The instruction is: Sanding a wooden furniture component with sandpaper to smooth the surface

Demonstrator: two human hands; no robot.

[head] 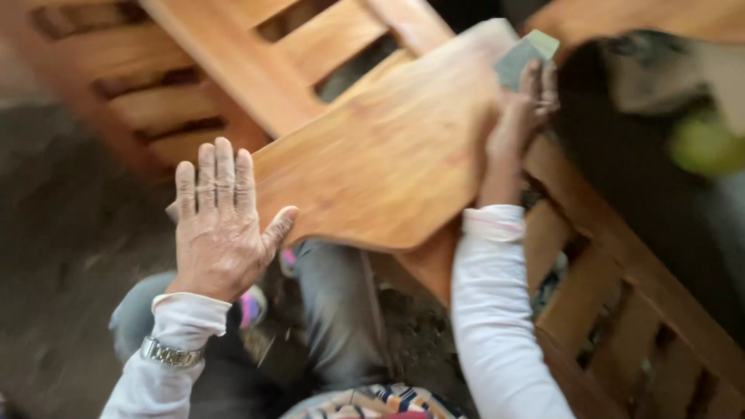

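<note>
I see my left hand [220, 225] at the lower left of the frame, lying flat with the back up, four fingers straight and close together, pointing toward the top, thumb splayed out to the right. A metal watch sits on that wrist over a white sleeve. My right hand [521, 116] is at the upper right, reaching up and away, fingers curled in a pinch. The right forearm, in a white sleeve, rises from the bottom centre.

Slatted wooden frame [233, 70] crowding behind and right of the board [380, 163], open floor [62, 233] at left
</note>
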